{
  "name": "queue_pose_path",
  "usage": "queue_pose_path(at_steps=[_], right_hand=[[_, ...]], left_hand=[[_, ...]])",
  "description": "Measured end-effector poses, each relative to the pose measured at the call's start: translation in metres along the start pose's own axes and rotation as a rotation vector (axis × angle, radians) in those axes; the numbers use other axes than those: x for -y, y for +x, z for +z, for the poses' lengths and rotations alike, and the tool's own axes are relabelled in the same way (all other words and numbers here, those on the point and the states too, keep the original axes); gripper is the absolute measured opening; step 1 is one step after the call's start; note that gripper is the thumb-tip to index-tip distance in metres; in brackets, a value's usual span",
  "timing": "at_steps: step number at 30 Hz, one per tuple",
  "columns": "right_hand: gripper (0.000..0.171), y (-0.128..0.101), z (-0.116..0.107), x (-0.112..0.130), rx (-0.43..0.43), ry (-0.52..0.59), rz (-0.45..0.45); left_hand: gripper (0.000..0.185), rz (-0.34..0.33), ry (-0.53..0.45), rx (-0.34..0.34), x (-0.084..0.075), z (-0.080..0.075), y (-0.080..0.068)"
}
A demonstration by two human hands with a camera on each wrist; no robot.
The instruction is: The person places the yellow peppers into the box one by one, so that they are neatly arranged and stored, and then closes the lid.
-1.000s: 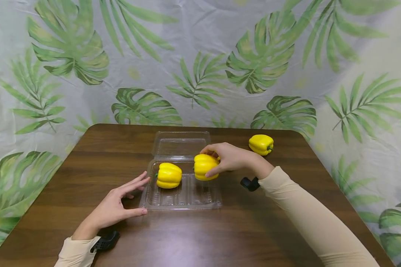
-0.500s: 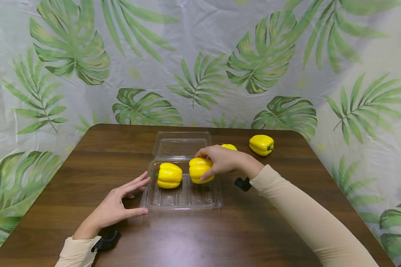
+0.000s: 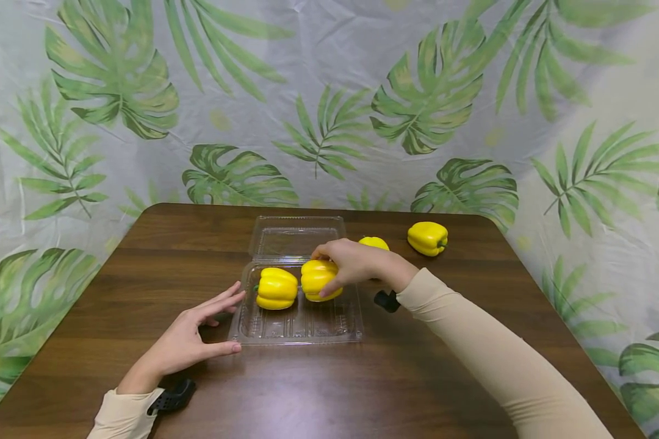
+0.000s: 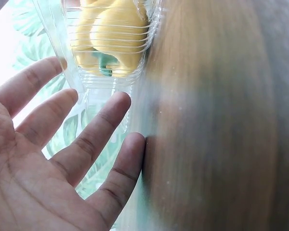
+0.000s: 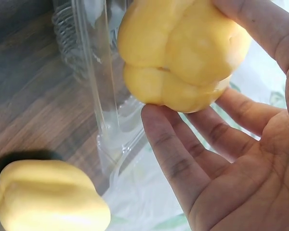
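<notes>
A yellow bell pepper (image 3: 317, 279) is gripped by the right hand (image 3: 353, 263), thumb and fingers curled round it, and is held in the back half of the open clear plastic clamshell (image 3: 299, 326), just beside a second yellow pepper (image 3: 276, 288) that sits in the tray's back left part; whether the two peppers touch cannot be told. In the right wrist view the held pepper (image 5: 180, 53) is seen pinched between the thumb and the fingers (image 5: 171, 149), close to the tray's wall. The front half of the tray is seen unoccupied. The clamshell's lid (image 3: 296, 236) is laid open flat toward the back of the desk (image 3: 417, 378). The left hand (image 3: 189, 341) is kept relaxed with straight fingers, nothing grasped, resting at the tray's left front corner; in the left wrist view its fingertips (image 4: 123, 101) are seen at or against the clear wall. Two more yellow peppers are left on the desk outside the tray: one (image 3: 374, 242) just behind the right hand beside the lid's right edge, another (image 3: 428, 237) nearer the far right edge. Bare desk is seen in front of the tray and to both sides.
</notes>
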State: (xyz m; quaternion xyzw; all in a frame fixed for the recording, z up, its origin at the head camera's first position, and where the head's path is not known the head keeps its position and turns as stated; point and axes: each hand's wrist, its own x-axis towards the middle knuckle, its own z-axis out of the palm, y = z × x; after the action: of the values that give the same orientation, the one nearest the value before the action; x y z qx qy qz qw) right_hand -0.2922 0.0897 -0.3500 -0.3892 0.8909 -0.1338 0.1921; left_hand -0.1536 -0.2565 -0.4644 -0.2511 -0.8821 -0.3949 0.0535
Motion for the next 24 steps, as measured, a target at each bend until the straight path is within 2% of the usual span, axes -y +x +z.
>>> queue_pose_path(at_steps=[16,24], right_hand=[[0.078,0.01,0.009,0.008,0.009,-0.023,-0.013],[0.078,0.012,0.015,0.011,0.016,-0.046,0.008]], left_hand=[[0.087,0.006,0.008,-0.005,-0.003,-0.001,0.0],[0.088,0.006,0.015,-0.006,-0.002,0.0,0.0]])
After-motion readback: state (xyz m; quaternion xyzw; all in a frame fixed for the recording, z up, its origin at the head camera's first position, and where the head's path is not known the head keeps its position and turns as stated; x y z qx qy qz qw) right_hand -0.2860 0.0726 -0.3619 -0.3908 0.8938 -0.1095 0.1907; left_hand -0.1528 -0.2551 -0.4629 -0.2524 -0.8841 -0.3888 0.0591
